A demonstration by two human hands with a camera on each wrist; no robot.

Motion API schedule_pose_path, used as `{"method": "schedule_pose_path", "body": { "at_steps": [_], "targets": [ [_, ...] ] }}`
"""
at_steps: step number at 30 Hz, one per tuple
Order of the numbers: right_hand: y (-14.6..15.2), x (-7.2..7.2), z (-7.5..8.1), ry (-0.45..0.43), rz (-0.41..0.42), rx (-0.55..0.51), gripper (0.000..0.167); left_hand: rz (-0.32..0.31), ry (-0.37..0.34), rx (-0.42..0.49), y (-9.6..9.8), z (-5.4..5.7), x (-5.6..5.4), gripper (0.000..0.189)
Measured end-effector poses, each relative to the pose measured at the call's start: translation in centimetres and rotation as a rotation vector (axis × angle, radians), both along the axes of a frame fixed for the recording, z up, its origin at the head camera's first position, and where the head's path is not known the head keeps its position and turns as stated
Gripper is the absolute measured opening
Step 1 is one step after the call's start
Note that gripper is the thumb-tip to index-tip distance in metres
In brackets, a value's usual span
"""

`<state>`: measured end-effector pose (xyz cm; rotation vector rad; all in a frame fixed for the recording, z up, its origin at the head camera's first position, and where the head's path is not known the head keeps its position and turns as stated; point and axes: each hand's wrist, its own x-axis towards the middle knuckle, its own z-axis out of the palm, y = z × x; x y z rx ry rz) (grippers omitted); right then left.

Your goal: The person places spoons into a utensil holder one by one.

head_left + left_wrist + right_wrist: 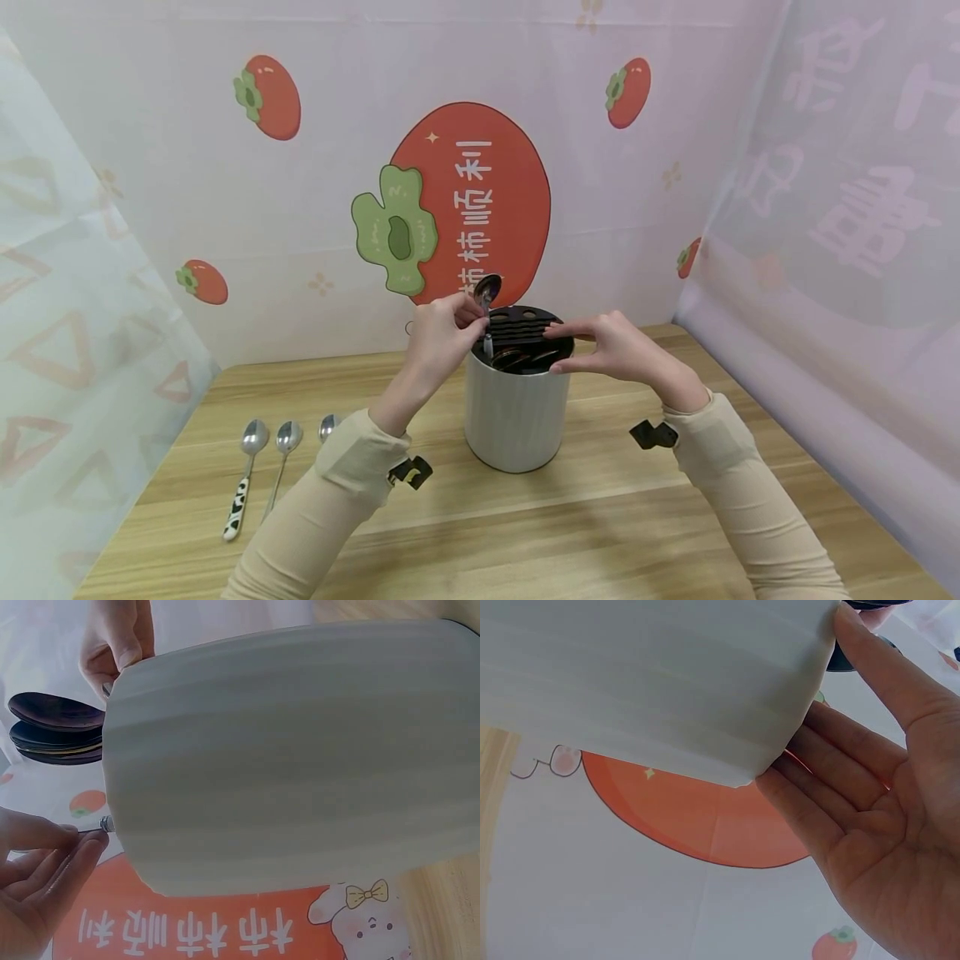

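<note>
Pale sheeting [600, 192], printed with red fruit and white characters, is hung across the upper part of the head view. Below it, a wood-grained tabletop [570, 533] is spread over the lower part. Just right of centre, an off-white round container [516, 425] is stood upright on it. Its right upper rim is met by the right hand [618, 343], whose thumb is set at the near edge, parted widely from the fingers, which are stretched out toward a black slotted insert [517, 327] at the back of the mouth; how firmly they are pressed cannot be judged. At the left of the mouth, a spoon [487, 288] is pinched between the thumb and fingertips of the left hand [442, 329], its bowl uppermost, its handle pointed down into the opening. At lower left, three other spoons [288, 435] are laid out, the rightmost partly covered by the left sleeve [360, 458]. Dark spoon bowls [512, 360] are crowded into the near part of the mouth. If lowered at a slant, the handle could be snagged by these bowls or the insert, and the spoon twisted from so narrow a pinch; under a sideways push, the container could be tipped if only lightly steadied.
</note>
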<state>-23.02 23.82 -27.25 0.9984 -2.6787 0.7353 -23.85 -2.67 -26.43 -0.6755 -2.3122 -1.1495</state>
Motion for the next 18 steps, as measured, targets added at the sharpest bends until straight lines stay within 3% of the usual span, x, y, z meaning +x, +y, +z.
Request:
{"method": "schedule_pose_path", "body": {
  "at_steps": [11, 18],
  "targets": [
    [0.0, 0.0, -0.1, 0.005, -0.01, -0.003, 0.053, -0.006, 0.001, 0.04, -0.4, -0.6, -0.1, 0.003],
    [-0.2, 0.1, 0.1, 0.0, -0.022, -0.005, 0.055, 0.056, 0.072, 0.057, -1.2, -1.4, -0.3, 0.005]
  ]
}}
